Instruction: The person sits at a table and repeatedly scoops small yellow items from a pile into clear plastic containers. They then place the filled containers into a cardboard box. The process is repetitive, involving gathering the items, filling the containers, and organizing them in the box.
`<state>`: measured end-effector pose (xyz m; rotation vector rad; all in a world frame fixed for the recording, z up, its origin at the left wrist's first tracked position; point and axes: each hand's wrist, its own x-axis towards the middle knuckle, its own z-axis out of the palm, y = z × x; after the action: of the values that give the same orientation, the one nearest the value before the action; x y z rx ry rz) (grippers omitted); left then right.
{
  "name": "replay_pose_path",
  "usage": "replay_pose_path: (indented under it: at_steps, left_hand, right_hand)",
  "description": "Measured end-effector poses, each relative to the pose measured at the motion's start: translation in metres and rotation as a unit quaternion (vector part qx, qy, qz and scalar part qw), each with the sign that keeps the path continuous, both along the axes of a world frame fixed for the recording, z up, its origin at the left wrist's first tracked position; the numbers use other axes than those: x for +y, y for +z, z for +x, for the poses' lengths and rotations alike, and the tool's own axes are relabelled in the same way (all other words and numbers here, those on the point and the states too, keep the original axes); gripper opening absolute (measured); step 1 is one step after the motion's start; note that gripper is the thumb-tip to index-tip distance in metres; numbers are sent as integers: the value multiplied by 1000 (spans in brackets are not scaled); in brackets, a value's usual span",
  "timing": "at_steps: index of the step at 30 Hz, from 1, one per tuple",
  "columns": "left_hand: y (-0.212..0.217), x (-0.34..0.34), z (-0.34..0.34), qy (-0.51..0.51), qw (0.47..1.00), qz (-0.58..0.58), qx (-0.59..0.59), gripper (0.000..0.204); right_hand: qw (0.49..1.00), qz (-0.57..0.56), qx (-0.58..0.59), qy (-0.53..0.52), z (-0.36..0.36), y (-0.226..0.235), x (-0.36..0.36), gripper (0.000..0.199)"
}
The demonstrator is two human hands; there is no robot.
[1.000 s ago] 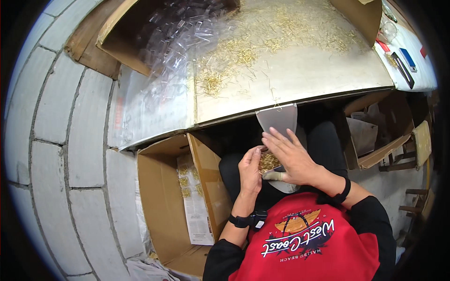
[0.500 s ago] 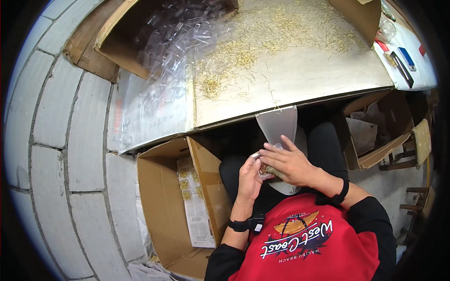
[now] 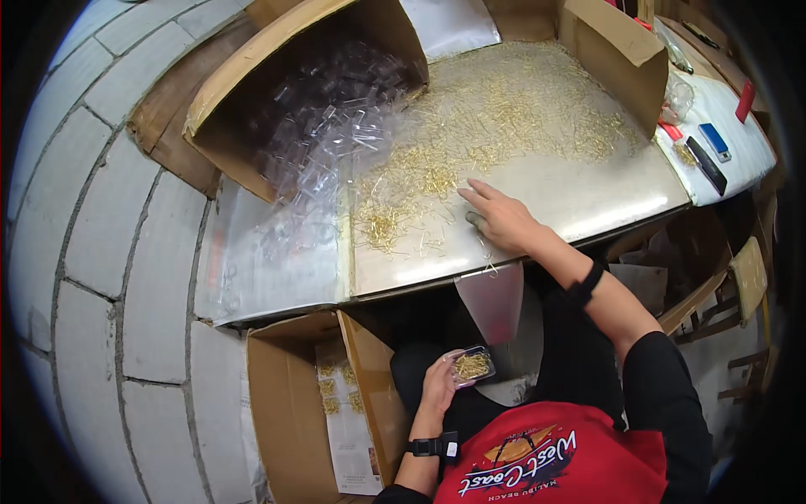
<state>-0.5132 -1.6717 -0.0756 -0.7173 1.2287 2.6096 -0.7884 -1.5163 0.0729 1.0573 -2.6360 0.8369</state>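
My left hand (image 3: pixel 437 386) is closed around the side of a small clear plastic box (image 3: pixel 491 370), low over my lap. Inside the box lies a heap of gold wire hooks (image 3: pixel 472 364). Out over the tabletop, my right hand (image 3: pixel 505 222) has its fingers stretched to the left, with grey wrapping on the thumb. Nothing shows in it. Just beyond its fingertips are loose gold hooks (image 3: pixel 438 180) scattered across the table (image 3: pixel 579 195). A few hooks lie by the front edge below my right palm, above a translucent plastic flap (image 3: pixel 491 304) hanging from that edge.
A cardboard box (image 3: pixel 243 67) lies on its side at back left, spilling clear plastic cases (image 3: pixel 336 139). Beside my left arm, an open carton (image 3: pixel 285 403) holds filled packs on printed paper. A blue object (image 3: pixel 715 141) and a black one (image 3: pixel 707 166) lie at right.
My right hand has left the plastic box and reached forward onto the tabletop. My left hand has lowered with the box, whose hooks now show. The view has shifted too.
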Motion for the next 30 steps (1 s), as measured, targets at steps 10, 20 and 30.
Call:
replay_pose_path:
  at_steps: [10, 20, 30]
  left_hand:
    - [-19, 44, -31, -50, 995, -27, -77, 30]
    - [-40, 48, -27, -5, 996, -41, -81, 24]
    - [-33, 48, -27, 3, 999, -40, -30, 23]
  right_hand:
    - [990, -25, 54, 130, 6, -1, -23, 35]
    - [977, 112, -13, 180, 29, 16, -26, 22]
    - [965, 55, -56, 251, 16, 15, -8, 30]
